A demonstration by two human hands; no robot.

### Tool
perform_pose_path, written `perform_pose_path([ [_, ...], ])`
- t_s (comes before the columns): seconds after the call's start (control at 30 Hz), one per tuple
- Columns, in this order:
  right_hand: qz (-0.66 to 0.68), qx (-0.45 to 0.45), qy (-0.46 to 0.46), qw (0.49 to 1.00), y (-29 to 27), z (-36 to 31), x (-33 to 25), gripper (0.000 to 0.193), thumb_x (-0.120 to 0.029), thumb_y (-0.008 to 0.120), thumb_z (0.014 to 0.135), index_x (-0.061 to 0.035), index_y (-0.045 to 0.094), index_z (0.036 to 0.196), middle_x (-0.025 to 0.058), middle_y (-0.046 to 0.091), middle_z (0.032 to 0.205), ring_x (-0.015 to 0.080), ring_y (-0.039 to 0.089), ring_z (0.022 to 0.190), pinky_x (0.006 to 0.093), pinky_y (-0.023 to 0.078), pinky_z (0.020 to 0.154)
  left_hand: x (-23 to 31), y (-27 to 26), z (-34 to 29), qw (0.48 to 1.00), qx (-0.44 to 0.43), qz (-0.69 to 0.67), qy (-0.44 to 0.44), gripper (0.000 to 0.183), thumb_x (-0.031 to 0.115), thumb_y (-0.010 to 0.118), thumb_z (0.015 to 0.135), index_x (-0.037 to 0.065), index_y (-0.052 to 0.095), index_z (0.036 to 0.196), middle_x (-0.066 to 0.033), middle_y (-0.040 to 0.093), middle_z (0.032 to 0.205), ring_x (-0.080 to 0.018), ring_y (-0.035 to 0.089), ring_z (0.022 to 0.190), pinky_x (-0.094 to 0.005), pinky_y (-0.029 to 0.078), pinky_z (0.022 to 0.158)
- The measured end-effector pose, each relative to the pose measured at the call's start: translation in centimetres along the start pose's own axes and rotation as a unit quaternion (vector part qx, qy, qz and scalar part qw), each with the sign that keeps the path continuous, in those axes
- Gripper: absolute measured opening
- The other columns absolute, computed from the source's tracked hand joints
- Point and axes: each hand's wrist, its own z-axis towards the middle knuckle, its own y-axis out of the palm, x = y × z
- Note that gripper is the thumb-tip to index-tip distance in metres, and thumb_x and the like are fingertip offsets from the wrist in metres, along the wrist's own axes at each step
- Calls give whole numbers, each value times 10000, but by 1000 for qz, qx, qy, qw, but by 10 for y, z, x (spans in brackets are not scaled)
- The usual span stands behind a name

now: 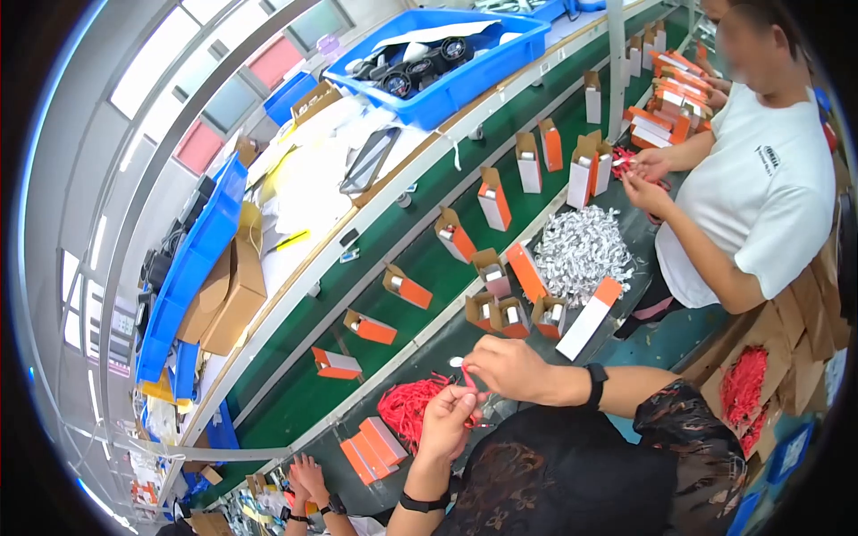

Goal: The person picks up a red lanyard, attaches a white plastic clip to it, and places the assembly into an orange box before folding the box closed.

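My left hand (446, 423) is closed in a pinch on a thin red strap (469, 380). Fingers of my right hand (508, 371) pinch the strap's upper part, close above the left thumb. A small white piece (457, 362) shows at the right fingertips; whether it is joined to the strap I cannot tell. Left of my hands lies a heap of red straps (407, 406). Beside it, several closed orange-and-white boxes (374, 449) lie side by side. Beyond my right hand stand several open boxes (514, 320) with white contents.
A heap of small silver-white packets (585, 255) lies ahead. Open boxes (454, 234) line the green conveyor belt (393, 335). Blue bins (483, 85) sit on the shelf behind. A co-worker (760, 179) stands at right; another person's hands (308, 482) are at lower left.
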Motion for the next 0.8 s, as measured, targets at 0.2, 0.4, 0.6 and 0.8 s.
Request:
perform_pose_path([
  [0.2, 775, -232, 295, 509, 11, 7, 4, 123, -109, 610, 973, -8, 668, 1011, 15, 663, 796, 93, 617, 643, 223, 486, 574, -22, -29, 8, 957, -126, -251, -68, 95, 105, 657, 947, 63, 614, 1022, -38, 664, 937, -113, 617, 778, -262, 495, 701],
  [0.4, 250, -416, -10, 874, -24, 12, -4, 189, -180, 704, 858, -36, 693, 978, 107, 682, 810, 250, 669, 673, 359, 520, 609, -14, -35, -4, 993, -34, 110, 26, 116, 7, 677, 906, 36, 611, 997, -46, 674, 859, -112, 630, 690, -224, 506, 626],
  [0.6, 263, 80, 138, 951, 21, 12, -11, 133, -111, 653, 870, 7, 673, 928, 123, 663, 811, 245, 667, 645, 351, 553, 586, -17, -10, 8, 992, 56, -110, 23, 48, 74, 609, 972, 67, 597, 1019, -71, 686, 898, -128, 634, 700, -286, 536, 647],
  [0.8, 752, -142, 317, 560, 21, 10, -1, 126, -73, 624, 950, 1, 598, 1050, 26, 656, 828, 69, 600, 681, 228, 498, 577, -26, -34, 11, 974, -106, -200, 2, 192, 227, 715, 914, 102, 614, 1020, -11, 651, 885, -105, 603, 737, -254, 491, 666],
])
